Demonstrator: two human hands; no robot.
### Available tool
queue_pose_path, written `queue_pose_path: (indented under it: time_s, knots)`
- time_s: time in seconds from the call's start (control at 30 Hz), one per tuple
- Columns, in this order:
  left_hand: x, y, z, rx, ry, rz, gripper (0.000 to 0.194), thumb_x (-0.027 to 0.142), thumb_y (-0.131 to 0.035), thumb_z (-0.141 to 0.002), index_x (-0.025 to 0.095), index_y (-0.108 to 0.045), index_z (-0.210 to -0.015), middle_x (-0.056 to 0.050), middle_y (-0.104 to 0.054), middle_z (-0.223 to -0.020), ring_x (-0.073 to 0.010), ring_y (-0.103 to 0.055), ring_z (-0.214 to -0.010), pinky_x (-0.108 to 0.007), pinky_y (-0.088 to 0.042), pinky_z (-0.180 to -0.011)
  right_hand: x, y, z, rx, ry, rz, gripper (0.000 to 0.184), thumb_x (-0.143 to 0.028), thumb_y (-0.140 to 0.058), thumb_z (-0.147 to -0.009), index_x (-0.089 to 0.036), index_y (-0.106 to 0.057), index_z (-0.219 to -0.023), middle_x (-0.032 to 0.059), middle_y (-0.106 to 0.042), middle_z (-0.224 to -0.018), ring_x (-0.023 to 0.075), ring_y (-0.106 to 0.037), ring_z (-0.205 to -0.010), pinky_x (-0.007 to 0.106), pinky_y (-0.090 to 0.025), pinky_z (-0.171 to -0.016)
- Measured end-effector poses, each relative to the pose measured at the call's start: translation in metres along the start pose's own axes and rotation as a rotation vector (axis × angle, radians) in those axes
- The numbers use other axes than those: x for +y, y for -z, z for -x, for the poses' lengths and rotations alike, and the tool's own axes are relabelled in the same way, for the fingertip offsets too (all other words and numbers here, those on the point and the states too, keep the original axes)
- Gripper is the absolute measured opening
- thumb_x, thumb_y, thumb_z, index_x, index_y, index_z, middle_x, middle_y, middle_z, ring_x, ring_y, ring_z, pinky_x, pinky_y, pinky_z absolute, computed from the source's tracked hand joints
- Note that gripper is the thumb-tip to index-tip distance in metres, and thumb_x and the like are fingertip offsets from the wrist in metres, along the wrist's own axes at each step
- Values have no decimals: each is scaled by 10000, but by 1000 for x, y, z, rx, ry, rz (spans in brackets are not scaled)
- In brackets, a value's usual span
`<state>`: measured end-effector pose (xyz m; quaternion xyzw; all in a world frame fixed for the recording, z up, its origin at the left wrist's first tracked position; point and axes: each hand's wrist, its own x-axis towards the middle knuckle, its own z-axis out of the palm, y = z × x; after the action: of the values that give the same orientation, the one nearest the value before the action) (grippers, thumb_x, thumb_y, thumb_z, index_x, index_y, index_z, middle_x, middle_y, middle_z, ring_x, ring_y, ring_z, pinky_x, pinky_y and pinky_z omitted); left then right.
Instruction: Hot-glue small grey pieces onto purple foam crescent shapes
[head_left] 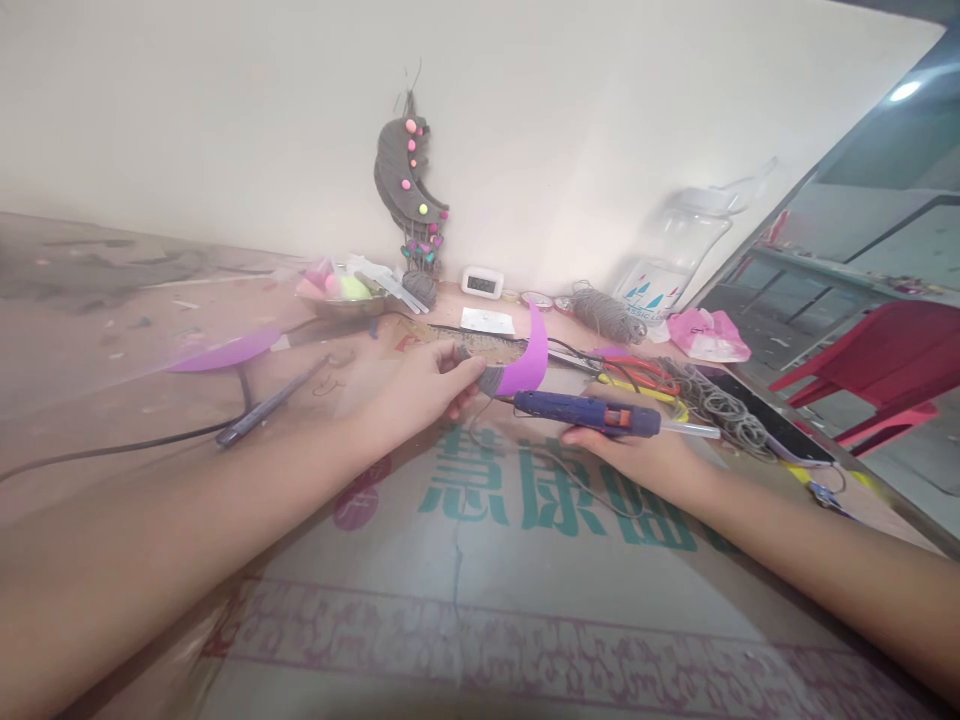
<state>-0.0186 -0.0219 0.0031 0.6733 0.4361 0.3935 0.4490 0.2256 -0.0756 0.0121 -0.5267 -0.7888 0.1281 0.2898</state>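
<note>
My left hand (pixel 442 378) pinches a purple crescent (pixel 529 358) whose near end is wrapped in grey yarn (pixel 491 380). My right hand (pixel 630 440) is closed round a dark blue glue gun (pixel 585 412); a clear glue stick (pixel 694 429) sticks out of its back. The nozzle points left, close beside the wrapped end of the crescent; I cannot tell whether it touches. A loose strand of yarn trails from the crescent over the printed cardboard (pixel 360 590) below both hands.
Against the wall hangs a finished-looking grey crescent (pixel 397 170) with coloured balls. Behind my hands stand a bowl (pixel 345 303), a small digital clock (pixel 482 283), a yarn skein (pixel 609 315) and a plastic jar (pixel 679 250). Rightward lie scissors (pixel 637 372), tangled yarn (pixel 724 405) and a phone (pixel 765 415).
</note>
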Motion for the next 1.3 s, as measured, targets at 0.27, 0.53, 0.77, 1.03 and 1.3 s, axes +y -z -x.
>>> queue_pose_path:
  time_s: [0.27, 0.53, 0.77, 1.03, 1.3]
  knots:
    - [1, 0, 1, -5, -3, 7, 285, 410, -546, -834, 183, -469, -680, 23, -552, -576, -80, -501, -453, -194, -396, -440, 3, 0, 2, -28, -49, -6, 297, -497, -663, -764, -232, -543, -705, -8, -616, -649, 187, -583, -603, 309, -458, -576]
    - [-3, 0, 0, -11, -13, 4, 297, 426, -541, -838, 183, -472, -682, 20, -560, -582, -81, -504, -459, -190, -394, -440, 7, -1, 3, 30, -43, 58, 276, -479, -657, -771, -230, -552, -715, -11, -641, -666, 184, -604, -631, 294, -467, -590]
    - [-4, 0, 0, -7, 1, -8, 283, 417, -540, -836, 180, -482, -692, 23, -567, -582, -79, -510, -465, -180, -398, -443, 7, -1, 3, 42, -52, 54, 255, -467, -647, -780, -223, -583, -739, -3, -646, -660, 195, -620, -634, 297, -478, -579]
    - [-5, 1, 0, -13, 9, 8, 303, 444, -544, -833, 185, -477, -690, 17, -574, -599, -84, -511, -469, -178, -404, -423, 6, -1, 2, 51, -74, 9, 239, -467, -640, -788, -236, -586, -755, -10, -659, -696, 195, -630, -642, 296, -489, -566]
    - [-7, 1, 0, -14, 15, 11, 326, 462, -542, -836, 185, -473, -679, 17, -564, -581, -83, -503, -463, -179, -400, -427, 3, -1, 1, 96, -64, -76, 226, -432, -674, -772, -232, -572, -789, -6, -651, -720, 182, -624, -664, 288, -500, -603]
